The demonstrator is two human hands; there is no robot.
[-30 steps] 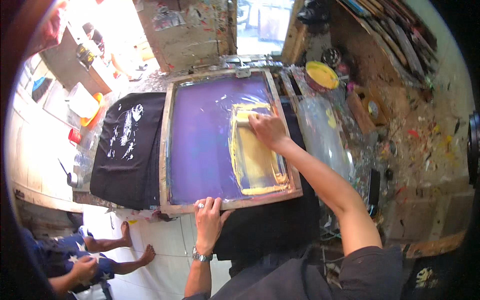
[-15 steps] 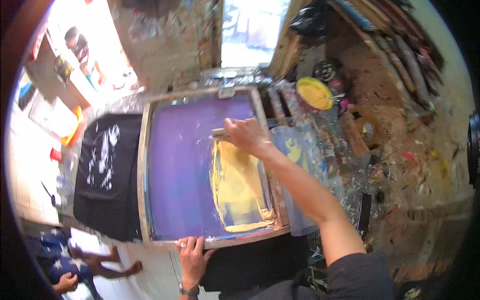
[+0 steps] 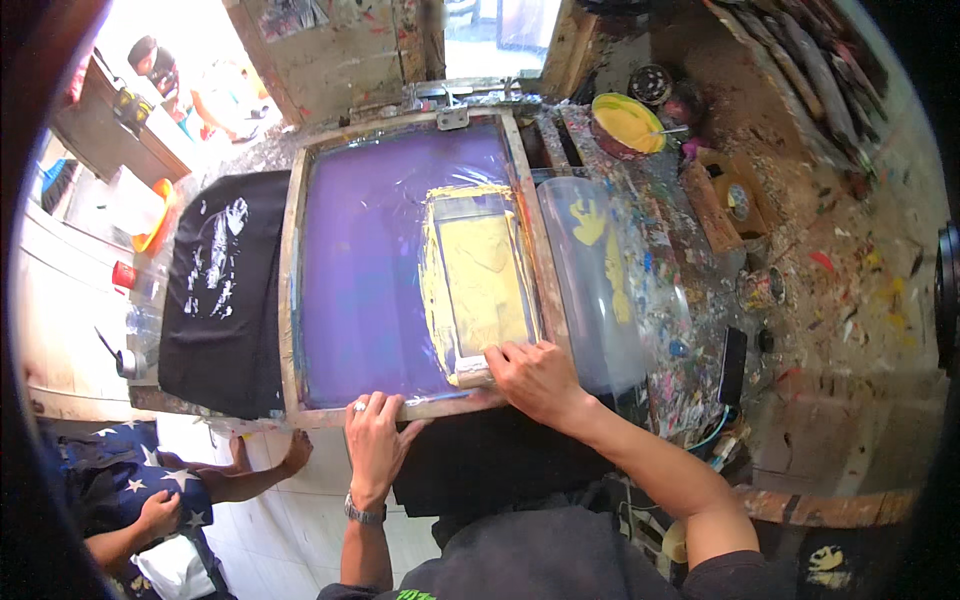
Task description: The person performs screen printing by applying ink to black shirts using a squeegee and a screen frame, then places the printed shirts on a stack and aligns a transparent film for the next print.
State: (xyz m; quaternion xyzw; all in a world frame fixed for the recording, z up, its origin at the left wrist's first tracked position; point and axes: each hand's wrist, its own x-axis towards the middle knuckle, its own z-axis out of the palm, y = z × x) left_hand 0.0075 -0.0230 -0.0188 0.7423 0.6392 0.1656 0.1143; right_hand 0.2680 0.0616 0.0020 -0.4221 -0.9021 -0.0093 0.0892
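Observation:
A wooden-framed printing screen (image 3: 370,250) with purple mesh lies in the middle. Yellow ink (image 3: 485,280) covers a tall block on its right part, with a thicker ridge around the edges. At the near end of that block, my right hand (image 3: 535,380) is closed around a squeegee (image 3: 474,372), whose blade is mostly hidden by ink and fingers. My left hand (image 3: 374,440) grips the near rail of the frame, fingers over the top. A hinge clamp (image 3: 452,117) holds the far rail. Black fabric (image 3: 500,460) hangs below the near rail.
Left of the screen lies a black cloth with a white print (image 3: 222,270). To the right are a translucent ink-smeared sheet (image 3: 600,290), a bowl of yellow ink (image 3: 628,122), a cardboard box (image 3: 728,200) and a phone (image 3: 733,365). Another person (image 3: 150,490) sits at lower left.
My right hand has drawn the squeegee from the far end of the ink block to the near end. My left hand stays on the near rail. The view has shifted.

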